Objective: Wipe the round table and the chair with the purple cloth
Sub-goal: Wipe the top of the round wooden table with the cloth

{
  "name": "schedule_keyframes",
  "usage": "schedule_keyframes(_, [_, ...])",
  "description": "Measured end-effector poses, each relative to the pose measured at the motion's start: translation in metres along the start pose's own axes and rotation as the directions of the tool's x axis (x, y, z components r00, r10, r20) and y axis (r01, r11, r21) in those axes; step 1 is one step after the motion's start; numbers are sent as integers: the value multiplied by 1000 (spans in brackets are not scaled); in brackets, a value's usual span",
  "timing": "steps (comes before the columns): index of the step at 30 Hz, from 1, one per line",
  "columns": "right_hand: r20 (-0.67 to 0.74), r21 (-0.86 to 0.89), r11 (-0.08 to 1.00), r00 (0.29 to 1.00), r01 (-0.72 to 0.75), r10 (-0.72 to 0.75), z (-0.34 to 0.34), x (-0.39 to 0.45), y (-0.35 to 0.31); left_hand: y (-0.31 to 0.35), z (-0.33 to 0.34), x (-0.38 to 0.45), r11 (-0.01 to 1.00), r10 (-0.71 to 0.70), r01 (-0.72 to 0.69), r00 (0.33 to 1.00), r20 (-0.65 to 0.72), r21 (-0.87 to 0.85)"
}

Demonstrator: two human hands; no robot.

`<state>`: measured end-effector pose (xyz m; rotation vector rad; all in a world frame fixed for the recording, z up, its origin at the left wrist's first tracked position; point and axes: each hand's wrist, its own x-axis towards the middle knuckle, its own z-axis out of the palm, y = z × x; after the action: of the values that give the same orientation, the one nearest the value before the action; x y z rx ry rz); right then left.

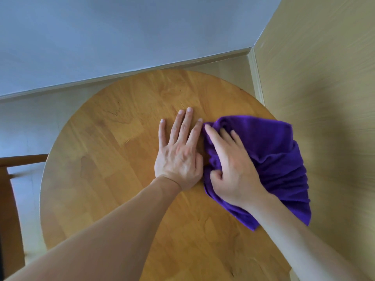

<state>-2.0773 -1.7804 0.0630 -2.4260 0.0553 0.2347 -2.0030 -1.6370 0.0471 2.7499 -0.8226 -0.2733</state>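
Observation:
The round wooden table point(113, 163) fills the middle of the head view. A purple cloth point(276, 157) lies bunched on its right side, partly hanging over the right rim. My right hand point(231, 165) lies on the cloth's left part, fingers spread into its folds and thumb curled into the fabric. My left hand point(180, 151) rests flat on the bare wood just left of the cloth, fingers straight and spread, its index fingertip close to my right index finger. Part of a dark wooden chair point(12, 179) shows at the far left edge.
The table stands in a room corner: a pale blue-grey wall point(121, 37) behind it and a beige wall point(324, 88) to its right, with skirting boards along both. Light floor shows left of the table, between it and the chair.

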Motion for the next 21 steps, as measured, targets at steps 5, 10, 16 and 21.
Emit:
schedule_keyframes(5, [-39, -10, 995, 994, -103, 103, -14, -29, 24, 0, 1, 0, 1000, 1, -1, 1000, 2, 14])
schedule_keyframes(10, [-226, 45, 968, 941, -248, 252, -25, 25, 25, -1, 3, 0, 1000, 3, -3, 1000, -8, 17])
schedule_keyframes(16, [-138, -16, 988, 979, -153, 149, -15, 69, 5, -1, 4, 0, 1000, 7, -7, 999, -33, 9])
schedule_keyframes(21, [-23, -11, 999, 999, -37, 36, -5, 29, -1, -1, 4, 0, 1000, 1, -1, 999, -39, -14])
